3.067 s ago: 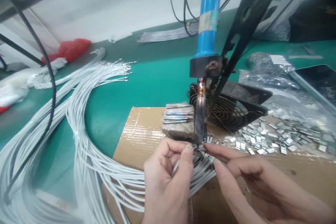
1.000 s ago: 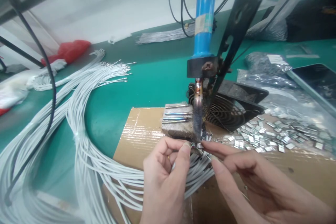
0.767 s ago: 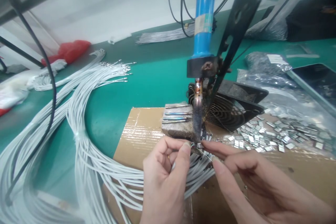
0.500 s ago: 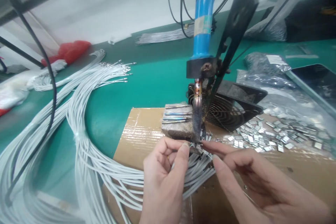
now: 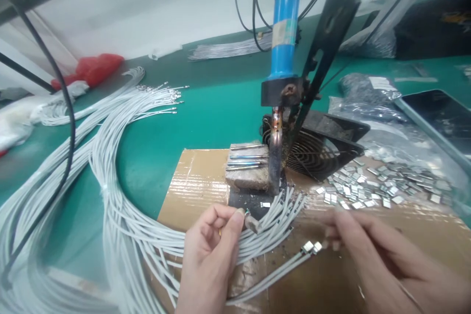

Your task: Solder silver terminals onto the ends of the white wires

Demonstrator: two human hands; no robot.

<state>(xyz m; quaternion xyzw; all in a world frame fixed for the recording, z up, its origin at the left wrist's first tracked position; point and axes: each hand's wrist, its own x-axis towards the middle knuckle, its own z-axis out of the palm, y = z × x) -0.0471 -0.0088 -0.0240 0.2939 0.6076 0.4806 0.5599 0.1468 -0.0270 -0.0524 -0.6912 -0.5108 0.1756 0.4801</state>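
My left hand (image 5: 211, 260) is closed in a pinch on a small metal-tipped piece (image 5: 247, 212) with a trace of green. A greyish lump (image 5: 252, 224) shows just by its fingertips. Blurred by motion, my right hand (image 5: 371, 255) has thumb and fingers drawn together; a thin line shows by its palm, but what it holds is unclear. Between the hands, two white cables with square metal tips (image 5: 312, 247) lie on cardboard. Behind my left fingers runs a bundle of white cables (image 5: 272, 228). The blue-handled soldering iron (image 5: 275, 157) points down from its clamp, apart from both hands.
A block with metal rods (image 5: 247, 169) sits left of the iron tip, a black fan (image 5: 312, 147) behind it. Small metal plates (image 5: 382, 186) are scattered at right near a phone-like slab (image 5: 441, 117). More white cables (image 5: 110, 147) curve across the green mat (image 5: 206, 108).
Both hands have moved away from the iron tip, the left down and leftward, the right to the right. Two metal-tipped cables now show between them, and a small plate shows below the iron.
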